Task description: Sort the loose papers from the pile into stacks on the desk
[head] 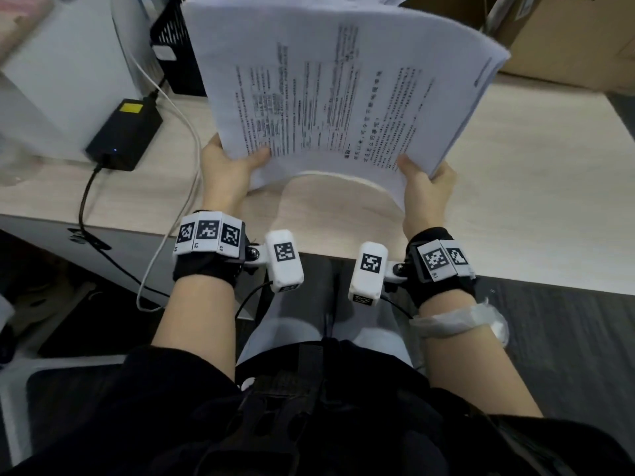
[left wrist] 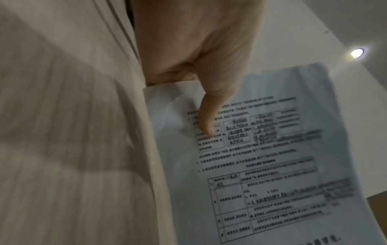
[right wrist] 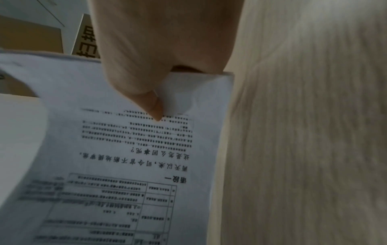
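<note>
A thick stack of printed white papers (head: 343, 87) is held up above the light wood desk (head: 532, 187), its near edge sagging in an arc. My left hand (head: 226, 166) grips the stack's near left corner, thumb on the top sheet. My right hand (head: 426, 190) grips the near right corner the same way. In the left wrist view the left hand (left wrist: 201, 69) lays its thumb on the printed papers (left wrist: 261, 157). In the right wrist view the right hand (right wrist: 159, 58) pinches the papers (right wrist: 125, 157) at the corner. The fingers under the stack are hidden.
A black power adapter (head: 125, 132) with cables lies on the desk at the left, beside a white box (head: 62, 73). A black mesh holder (head: 175, 39) stands behind it. Cardboard boxes (head: 577, 42) sit at the back right. The desk's front edge (head: 515, 286) is near my legs.
</note>
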